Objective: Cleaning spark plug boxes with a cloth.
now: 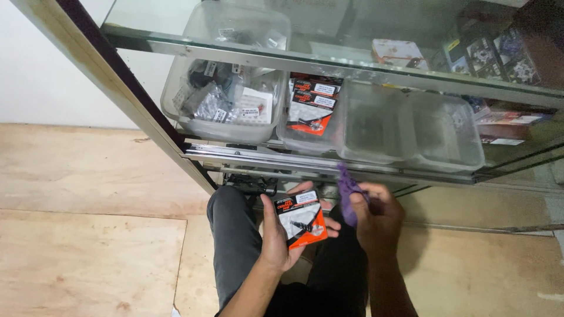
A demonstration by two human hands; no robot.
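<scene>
Orange-and-black packet (301, 219) sits clasped in the left hand (281, 235), below the glass shelf's front edge (329, 170); the right hand (376, 218) pinches a purple cloth (348, 196) beside it.

A floor of pale plywood sheets (88, 235) is seen below, stained and scuffed in places, with a seam running between two panels on the left. A plain white wall (41, 64) is met at the floor's far edge. A glass display cabinet (147, 111) is set against it, framed in light metal with a dark inner strip, its frame slanting across the upper left. A glass shelf (329, 64) is carried across the top, and clear plastic bins (411, 135) are lined up beneath it on a lower level. Soft, even indoor light is reflected in the glass.
</scene>
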